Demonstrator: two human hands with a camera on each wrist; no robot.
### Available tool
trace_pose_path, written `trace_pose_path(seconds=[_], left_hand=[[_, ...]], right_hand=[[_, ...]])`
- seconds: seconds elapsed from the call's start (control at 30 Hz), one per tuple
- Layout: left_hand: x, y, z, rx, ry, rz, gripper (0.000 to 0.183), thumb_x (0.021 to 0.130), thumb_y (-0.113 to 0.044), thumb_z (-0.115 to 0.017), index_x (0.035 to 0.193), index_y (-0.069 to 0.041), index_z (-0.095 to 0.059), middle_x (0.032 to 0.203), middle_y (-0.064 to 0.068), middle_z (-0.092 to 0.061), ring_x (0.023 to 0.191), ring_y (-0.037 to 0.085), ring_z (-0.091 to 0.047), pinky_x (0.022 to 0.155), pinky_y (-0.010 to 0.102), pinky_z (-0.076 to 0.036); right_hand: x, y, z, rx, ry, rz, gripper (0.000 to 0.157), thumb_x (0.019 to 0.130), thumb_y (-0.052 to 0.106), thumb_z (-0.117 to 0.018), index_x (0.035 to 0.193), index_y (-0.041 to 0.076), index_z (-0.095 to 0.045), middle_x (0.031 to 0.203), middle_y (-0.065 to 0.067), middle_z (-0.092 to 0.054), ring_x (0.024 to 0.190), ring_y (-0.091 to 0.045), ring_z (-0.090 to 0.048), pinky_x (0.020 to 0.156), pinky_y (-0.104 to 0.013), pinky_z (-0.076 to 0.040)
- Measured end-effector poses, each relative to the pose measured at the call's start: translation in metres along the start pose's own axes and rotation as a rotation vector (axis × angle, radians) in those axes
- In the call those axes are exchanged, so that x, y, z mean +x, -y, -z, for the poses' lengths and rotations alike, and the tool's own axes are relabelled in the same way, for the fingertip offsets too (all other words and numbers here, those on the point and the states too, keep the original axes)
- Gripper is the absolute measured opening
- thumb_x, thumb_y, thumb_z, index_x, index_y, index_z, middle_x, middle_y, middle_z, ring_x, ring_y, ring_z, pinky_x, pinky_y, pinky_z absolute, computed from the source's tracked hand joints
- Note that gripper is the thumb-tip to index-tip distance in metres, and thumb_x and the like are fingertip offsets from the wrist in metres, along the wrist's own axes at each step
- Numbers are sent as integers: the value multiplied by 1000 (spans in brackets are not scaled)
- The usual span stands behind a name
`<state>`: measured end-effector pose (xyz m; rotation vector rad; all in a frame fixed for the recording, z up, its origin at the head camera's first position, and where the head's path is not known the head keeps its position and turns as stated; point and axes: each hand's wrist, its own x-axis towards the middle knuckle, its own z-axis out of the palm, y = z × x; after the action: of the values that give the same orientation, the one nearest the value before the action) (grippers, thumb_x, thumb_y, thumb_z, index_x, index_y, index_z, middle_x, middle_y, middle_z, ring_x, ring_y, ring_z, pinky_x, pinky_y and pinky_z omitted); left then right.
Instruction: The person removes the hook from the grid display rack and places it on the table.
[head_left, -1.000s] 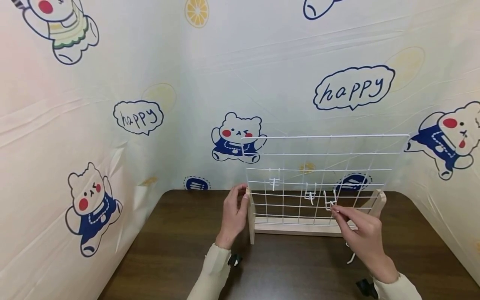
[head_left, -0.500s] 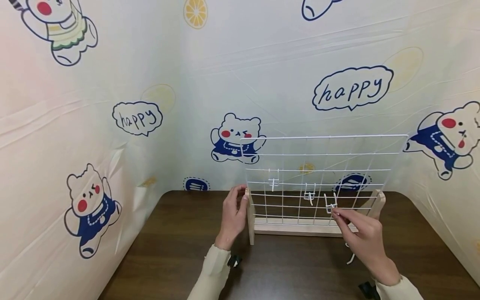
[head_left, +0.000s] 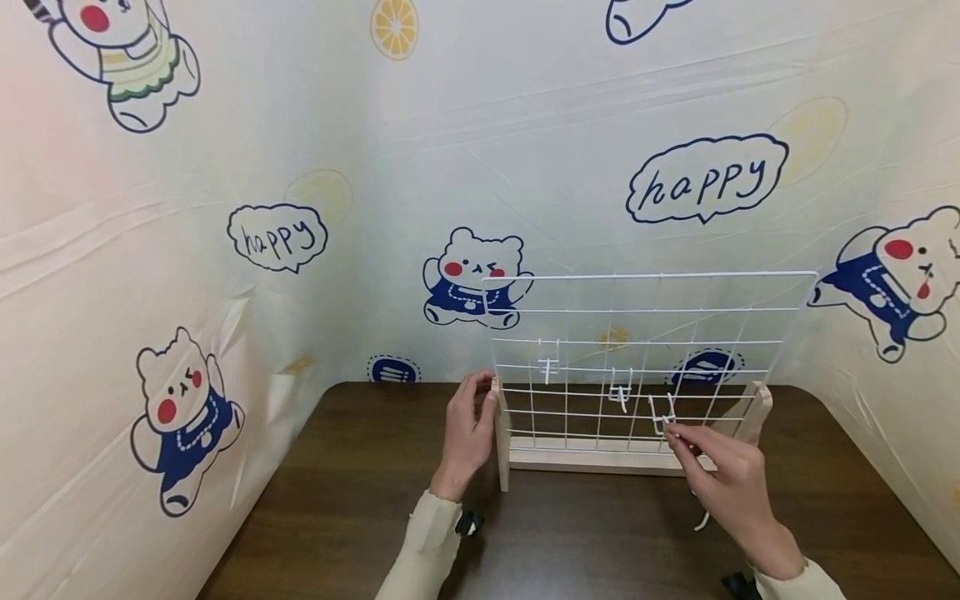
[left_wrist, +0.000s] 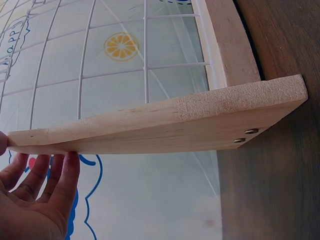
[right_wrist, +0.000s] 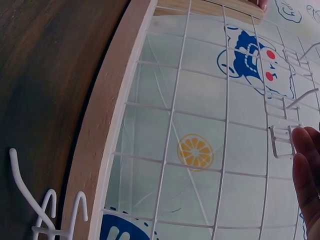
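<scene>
In the head view, a white wire grid panel (head_left: 647, 369) stands in a pale wooden stand (head_left: 600, 458) on the dark brown wood-grain desk (head_left: 585, 533). A small white double-pronged hook (head_left: 661, 418) is at the grid's lower right, its longer axis roughly upright. It lies just left of the right hand (head_left: 723, 471), which pinches it. The left hand (head_left: 471, 429), well apart at the grid's left end, is the farther one. Up and left across the grid hang two matching hooks (head_left: 619, 393). The pale printed curtain (head_left: 525, 125) behind the grid reads "happy" twice.

The left wrist view shows the left hand gripping the stand's side, left of the grid.

In the right wrist view, thumb and fingertip hold the hook against the grid; whether it is seated I cannot tell. A spare white hook (right_wrist: 47, 220) lies before the grid's base.
</scene>
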<state>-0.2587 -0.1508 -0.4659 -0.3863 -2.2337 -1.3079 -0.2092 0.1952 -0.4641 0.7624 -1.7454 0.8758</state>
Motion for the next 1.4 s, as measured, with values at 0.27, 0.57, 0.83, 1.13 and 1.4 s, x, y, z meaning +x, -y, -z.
trace_pose_path(seconds=[0.27,0.57,0.83,1.13,1.4], left_hand=[[0,-2,1,2,1,-7,28,108,-16,-52,135,-11,-60,127,9,-67,111,22,-67,91,42,-61],[0,-3,0,-4,15,26,28,109,-17,-52,135,-12,-60,129,8,-66,113,23,-67,94,43,-61],[0,-3,1,1,18,20,30,109,-17,-52,136,-7,-59,129,8,-66,112,22,-67,92,39,-61],[0,-4,2,13,9,5,29,109,-17,-52,135,-9,-59,128,9,-66,113,22,-67,92,41,-61],[1,-2,2,17,8,-12,29,108,-17,-52,135,-9,-60,128,9,-67,112,22,-68,91,38,-61]], right_hand=[[-3,-1,1,0,8,-9,43,104,36,-62,91,-1,-81,78,-13,-78,75,7,-67,69,-6,-51],[-7,0,3,-28,43,-25,45,104,40,-61,92,2,-81,77,-11,-78,70,1,-69,69,-8,-53],[-11,0,5,-8,70,-32,43,104,38,-62,93,2,-81,79,-12,-78,72,1,-70,72,-5,-53],[-18,-5,5,0,59,-14,43,104,38,-62,92,2,-81,80,-13,-79,82,7,-70,76,-4,-52],[-25,-6,5,-12,48,-8,46,105,39,-61,91,0,-81,80,-15,-79,87,9,-71,80,-3,-51]])
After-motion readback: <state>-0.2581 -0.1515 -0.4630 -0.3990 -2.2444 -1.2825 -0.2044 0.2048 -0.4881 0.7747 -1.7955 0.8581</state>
